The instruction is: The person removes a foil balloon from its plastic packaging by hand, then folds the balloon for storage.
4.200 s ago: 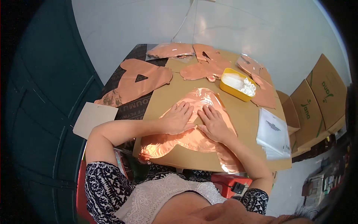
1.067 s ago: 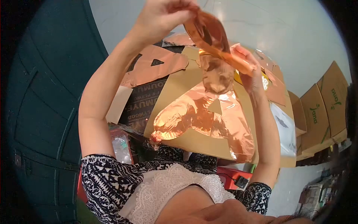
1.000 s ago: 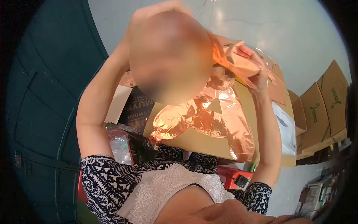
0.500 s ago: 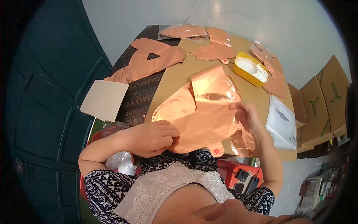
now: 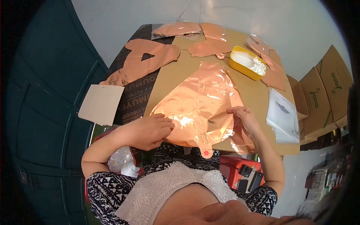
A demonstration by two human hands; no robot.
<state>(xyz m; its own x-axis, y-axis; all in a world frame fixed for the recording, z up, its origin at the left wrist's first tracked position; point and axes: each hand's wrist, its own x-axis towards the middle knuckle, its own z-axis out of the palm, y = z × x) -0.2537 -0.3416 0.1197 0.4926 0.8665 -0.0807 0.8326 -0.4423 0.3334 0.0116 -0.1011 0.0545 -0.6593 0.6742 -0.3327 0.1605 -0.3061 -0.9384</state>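
A flat rose-gold foil balloon (image 5: pixel 191 105) lies before me, wrinkled and shiny. Its round tab with a red dot hangs over the table's near edge. My left hand (image 5: pixel 152 131) has its fingers curled over the balloon's lower left edge. At the right side, my right hand (image 5: pixel 243 118) pinches the foil between thumb and fingers. Below that hand, a folded strip of the same foil (image 5: pixel 242 142) reaches down to the table edge.
Farther back lie a foil letter A (image 5: pixel 150 60) and more flat foil balloons (image 5: pixel 210 47). A yellow tub (image 5: pixel 247 71) with white contents stands back right. Cardboard squares (image 5: pixel 101 103) are at left, clear printed bags (image 5: pixel 283 116) at right. Cartons (image 5: pixel 318 97) stand beyond the table.
The upper flap that was folded over has been laid out, so the balloon now looks like a broad triangle. Its tab has shifted left. Both hands keep nearly the same places.
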